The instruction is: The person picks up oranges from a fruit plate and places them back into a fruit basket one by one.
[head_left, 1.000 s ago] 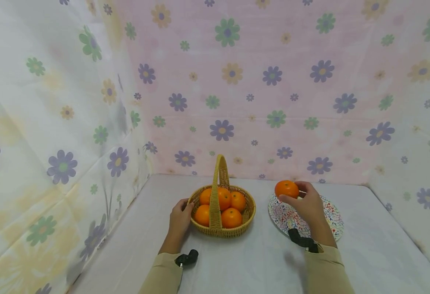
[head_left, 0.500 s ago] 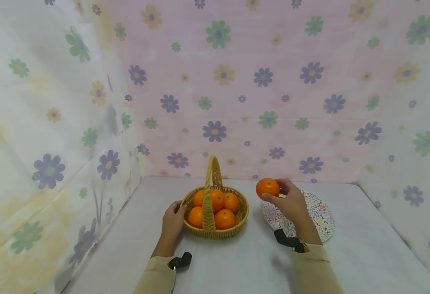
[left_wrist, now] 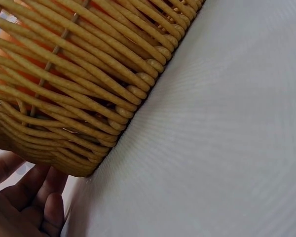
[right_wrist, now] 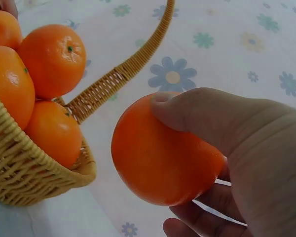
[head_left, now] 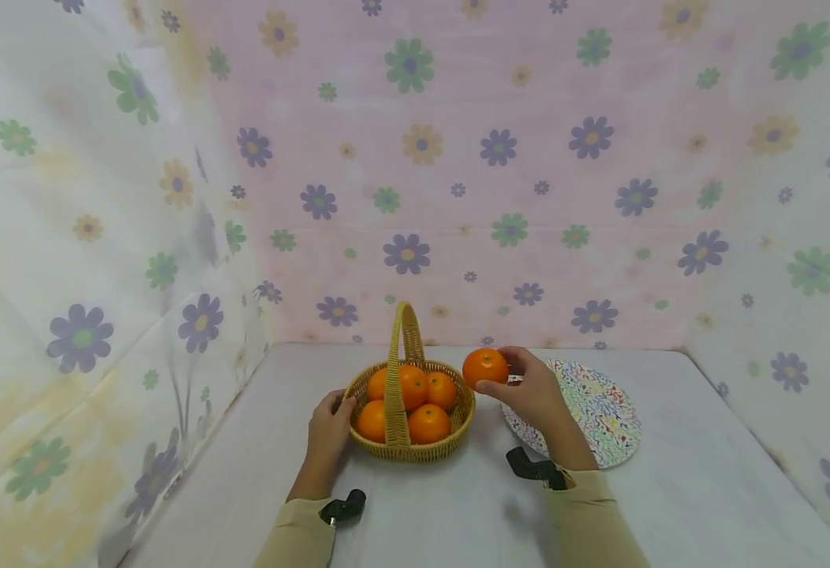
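Note:
A yellow wicker basket (head_left: 415, 452) with a tall arched handle (head_left: 395, 394) stands on the table and holds several oranges (head_left: 429, 424). My left hand (head_left: 328, 434) grips the basket's left rim; in the left wrist view its curled fingers (left_wrist: 53, 212) lie against the woven side. With thumb and fingers, my right hand (head_left: 539, 398) holds another orange (head_left: 485, 368) in the air, just right of the basket's rim. In the right wrist view, the held orange (right_wrist: 160, 153) is apart from the basket (right_wrist: 34, 173), with the thumb on its upper side.
A round plate (head_left: 603, 410) with multicoloured speckles lies on the right, partly covered by my right hand and forearm. The white table (head_left: 443, 513) meets a flower-patterned cloth wall (head_left: 472, 158) at the back and more cloth at both sides.
My right hand has carried its orange leftward from above the plate to beside the basket. My left hand stays on the basket's rim. The head view has shifted slightly.

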Demonstrator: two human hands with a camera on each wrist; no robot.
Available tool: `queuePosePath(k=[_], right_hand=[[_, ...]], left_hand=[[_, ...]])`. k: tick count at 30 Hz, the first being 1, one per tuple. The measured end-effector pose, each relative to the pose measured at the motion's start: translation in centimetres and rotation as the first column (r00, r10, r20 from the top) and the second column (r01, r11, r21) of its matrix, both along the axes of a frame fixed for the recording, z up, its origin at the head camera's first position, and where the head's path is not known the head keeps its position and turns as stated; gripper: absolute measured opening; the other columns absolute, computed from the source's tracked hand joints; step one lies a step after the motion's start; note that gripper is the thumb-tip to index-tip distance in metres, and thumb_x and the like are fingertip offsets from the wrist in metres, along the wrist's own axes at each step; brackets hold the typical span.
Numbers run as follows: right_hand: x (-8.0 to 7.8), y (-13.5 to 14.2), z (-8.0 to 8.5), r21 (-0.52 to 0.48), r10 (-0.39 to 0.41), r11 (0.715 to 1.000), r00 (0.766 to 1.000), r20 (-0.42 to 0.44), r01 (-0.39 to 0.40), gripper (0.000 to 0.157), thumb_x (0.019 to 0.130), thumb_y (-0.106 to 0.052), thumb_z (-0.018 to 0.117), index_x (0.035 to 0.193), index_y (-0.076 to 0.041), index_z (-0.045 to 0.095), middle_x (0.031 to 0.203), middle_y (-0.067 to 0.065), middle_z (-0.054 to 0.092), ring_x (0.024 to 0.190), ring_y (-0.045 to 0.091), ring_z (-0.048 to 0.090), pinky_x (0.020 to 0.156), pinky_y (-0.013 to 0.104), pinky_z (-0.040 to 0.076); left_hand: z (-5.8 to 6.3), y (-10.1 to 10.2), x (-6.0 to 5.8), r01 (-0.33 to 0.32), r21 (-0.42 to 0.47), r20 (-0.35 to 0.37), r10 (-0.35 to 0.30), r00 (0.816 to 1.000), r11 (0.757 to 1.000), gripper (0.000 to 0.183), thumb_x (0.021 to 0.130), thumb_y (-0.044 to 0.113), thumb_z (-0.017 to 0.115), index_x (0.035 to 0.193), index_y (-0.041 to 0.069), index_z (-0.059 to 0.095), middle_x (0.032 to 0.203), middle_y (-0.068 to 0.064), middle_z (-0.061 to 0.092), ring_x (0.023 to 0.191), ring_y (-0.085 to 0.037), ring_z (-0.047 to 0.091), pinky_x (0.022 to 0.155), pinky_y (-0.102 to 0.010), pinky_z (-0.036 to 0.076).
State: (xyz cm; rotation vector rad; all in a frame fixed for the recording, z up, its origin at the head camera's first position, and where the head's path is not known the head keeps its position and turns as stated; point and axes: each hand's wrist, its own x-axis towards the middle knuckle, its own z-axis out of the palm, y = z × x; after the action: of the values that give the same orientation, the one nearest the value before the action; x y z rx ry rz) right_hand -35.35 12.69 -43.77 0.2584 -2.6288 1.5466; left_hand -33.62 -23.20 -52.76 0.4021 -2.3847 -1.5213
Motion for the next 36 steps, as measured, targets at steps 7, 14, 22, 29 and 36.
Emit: queuePosePath(k=[7, 14, 22, 29, 36], right_hand=[[0.3, -1.5, 0.1, 0.010, 0.028, 1.000, 0.999, -0.042, -0.028, 0.074, 0.078, -0.049, 0.088, 0.139, -0.022, 0.058, 0.136, 0.005, 0.067, 0.115, 0.025, 0.067, 0.099, 0.045, 0.058], [0.8, -2.6, -0.3, 0.028, 0.045, 0.999, 0.999, 0.003, -0.045, 0.070, 0.079, -0.046, 0.088, 0.139, -0.025, 0.058, 0.137, 0.002, 0.066, 0.117, 0.026, 0.065, 0.100, 0.048, 0.056], [0.8, -3.0, -1.2, 0.066, 0.068, 0.996, 0.997, -0.021, -0.066, 0.073, 0.079, -0.045, 0.088, 0.140, -0.020, 0.059, 0.135, 0.006, 0.067, 0.117, 0.027, 0.067, 0.095, 0.047, 0.059], [0.7, -3.4, -1.3, 0.069, 0.085, 0.994, 0.996, -0.011, -0.084, 0.070, 0.079, -0.044, 0.088, 0.139, -0.020, 0.060, 0.137, 0.005, 0.065, 0.118, 0.028, 0.067, 0.092, 0.047, 0.060], [0.8, -3.7, -1.5, 0.079, 0.118, 0.990, 0.993, -0.008, -0.117, 0.065, 0.079, -0.043, 0.089, 0.135, -0.021, 0.064, 0.131, 0.002, 0.068, 0.113, 0.025, 0.069, 0.088, 0.045, 0.061]], left_hand=[[-0.1, 0.0, 0.0, 0.010, 0.024, 0.006, -0.010, 1.000, 1.000, 0.045, 0.103, 0.037, 0.053, 0.137, 0.008, 0.062, 0.136, -0.016, 0.064, 0.129, -0.033, 0.057, 0.113, -0.054, 0.044], [-0.3, 0.2, 0.1, 0.013, 0.028, 0.010, -0.013, 1.000, 1.000, 0.045, 0.103, 0.036, 0.054, 0.137, 0.007, 0.061, 0.136, -0.017, 0.064, 0.130, -0.033, 0.056, 0.114, -0.054, 0.043], [-0.2, 0.3, 0.1, 0.016, 0.016, -0.010, -0.016, 1.000, 1.000, 0.045, 0.102, 0.036, 0.054, 0.135, 0.007, 0.062, 0.134, -0.016, 0.065, 0.127, -0.033, 0.058, 0.112, -0.054, 0.045], [-0.1, 0.1, 0.1, 0.013, 0.015, -0.013, -0.013, 1.000, 1.000, 0.044, 0.102, 0.036, 0.054, 0.135, 0.008, 0.063, 0.133, -0.015, 0.066, 0.127, -0.032, 0.058, 0.112, -0.053, 0.045], [-0.1, 0.1, 0.0, 0.012, 0.018, -0.005, -0.012, 1.000, 1.000, 0.045, 0.102, 0.037, 0.054, 0.135, 0.007, 0.062, 0.134, -0.015, 0.065, 0.128, -0.032, 0.058, 0.113, -0.054, 0.045]])
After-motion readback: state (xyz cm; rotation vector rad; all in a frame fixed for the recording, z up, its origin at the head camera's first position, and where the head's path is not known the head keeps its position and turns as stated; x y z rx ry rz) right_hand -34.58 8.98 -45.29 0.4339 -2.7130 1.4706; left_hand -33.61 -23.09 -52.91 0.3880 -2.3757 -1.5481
